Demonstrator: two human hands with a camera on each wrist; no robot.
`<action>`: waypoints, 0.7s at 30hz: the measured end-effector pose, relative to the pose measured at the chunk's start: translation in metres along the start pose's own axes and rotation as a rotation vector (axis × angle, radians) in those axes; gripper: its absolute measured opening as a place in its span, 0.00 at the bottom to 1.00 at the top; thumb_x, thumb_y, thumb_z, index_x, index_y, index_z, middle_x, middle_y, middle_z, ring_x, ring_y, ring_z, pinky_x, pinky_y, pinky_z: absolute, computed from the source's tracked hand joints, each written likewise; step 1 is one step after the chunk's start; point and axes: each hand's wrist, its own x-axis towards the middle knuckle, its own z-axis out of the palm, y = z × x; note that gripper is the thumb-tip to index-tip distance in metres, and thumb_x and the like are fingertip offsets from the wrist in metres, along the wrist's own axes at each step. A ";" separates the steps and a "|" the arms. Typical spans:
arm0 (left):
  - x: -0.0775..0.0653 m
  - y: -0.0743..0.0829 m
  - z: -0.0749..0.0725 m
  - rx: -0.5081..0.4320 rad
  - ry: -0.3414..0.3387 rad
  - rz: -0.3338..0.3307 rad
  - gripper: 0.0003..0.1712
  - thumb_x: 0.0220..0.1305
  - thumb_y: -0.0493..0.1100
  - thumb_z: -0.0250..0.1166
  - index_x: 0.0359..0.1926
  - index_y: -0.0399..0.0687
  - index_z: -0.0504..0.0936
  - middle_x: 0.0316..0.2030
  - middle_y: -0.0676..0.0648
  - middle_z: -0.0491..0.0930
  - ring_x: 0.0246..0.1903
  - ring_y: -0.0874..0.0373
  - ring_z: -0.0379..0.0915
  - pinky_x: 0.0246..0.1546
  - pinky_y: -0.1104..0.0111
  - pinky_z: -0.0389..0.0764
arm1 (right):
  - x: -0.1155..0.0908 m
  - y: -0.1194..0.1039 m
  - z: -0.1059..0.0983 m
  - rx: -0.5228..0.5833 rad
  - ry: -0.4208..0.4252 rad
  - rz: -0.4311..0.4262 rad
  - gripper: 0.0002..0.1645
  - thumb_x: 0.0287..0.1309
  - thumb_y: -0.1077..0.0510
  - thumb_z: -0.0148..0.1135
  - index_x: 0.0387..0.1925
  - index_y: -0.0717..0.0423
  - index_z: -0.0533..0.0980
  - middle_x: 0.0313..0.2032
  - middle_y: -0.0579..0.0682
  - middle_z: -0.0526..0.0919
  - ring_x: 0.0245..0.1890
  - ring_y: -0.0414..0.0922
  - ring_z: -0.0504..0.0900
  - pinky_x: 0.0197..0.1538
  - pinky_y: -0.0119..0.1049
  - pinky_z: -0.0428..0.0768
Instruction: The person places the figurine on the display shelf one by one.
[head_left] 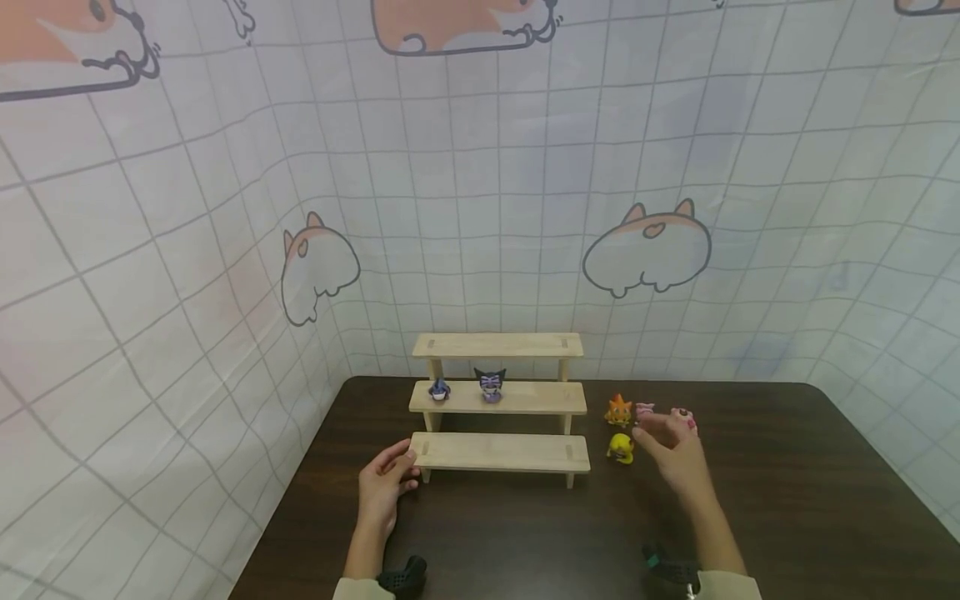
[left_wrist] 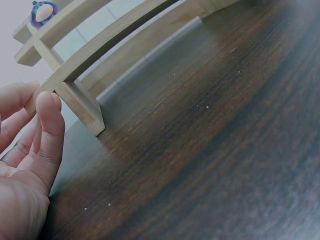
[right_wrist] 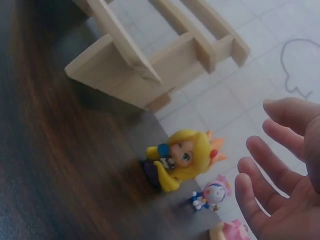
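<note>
Left hand (head_left: 381, 490) is pinching the wooden stand (head_left: 498, 451); right hand (head_left: 681, 457) is hovering, fingers apart, and should be skirting the yellow figurine (head_left: 620, 448) to its left.

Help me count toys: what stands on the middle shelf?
On the middle shelf, a blue figure and, nearer its centre, a black-and-purple figure. The wood they cover cannot be seen.

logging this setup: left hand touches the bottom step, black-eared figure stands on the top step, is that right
Wrong step: the black-eared figure stands on the middle step, as the head view shows. The left hand does touch the bottom step.
</note>
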 end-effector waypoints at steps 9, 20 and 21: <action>0.001 0.000 0.000 -0.001 0.000 0.001 0.22 0.67 0.40 0.70 0.61 0.39 0.82 0.33 0.53 0.87 0.30 0.61 0.83 0.29 0.70 0.86 | 0.001 0.013 0.010 0.033 -0.078 0.055 0.24 0.68 0.54 0.67 0.59 0.65 0.77 0.54 0.64 0.83 0.41 0.23 0.76 0.46 0.23 0.77; 0.000 -0.001 -0.001 0.002 0.002 -0.002 0.23 0.67 0.41 0.71 0.61 0.40 0.82 0.33 0.54 0.87 0.30 0.61 0.83 0.30 0.70 0.86 | -0.001 0.026 0.023 -0.020 -0.155 0.102 0.29 0.67 0.54 0.68 0.66 0.61 0.74 0.60 0.64 0.81 0.52 0.46 0.81 0.47 0.27 0.78; 0.000 -0.001 -0.001 0.000 0.001 -0.002 0.23 0.67 0.41 0.71 0.61 0.39 0.82 0.33 0.54 0.87 0.30 0.61 0.83 0.30 0.70 0.86 | -0.001 0.027 0.024 -0.025 -0.160 0.104 0.30 0.67 0.55 0.68 0.66 0.60 0.74 0.60 0.64 0.81 0.53 0.49 0.81 0.47 0.28 0.78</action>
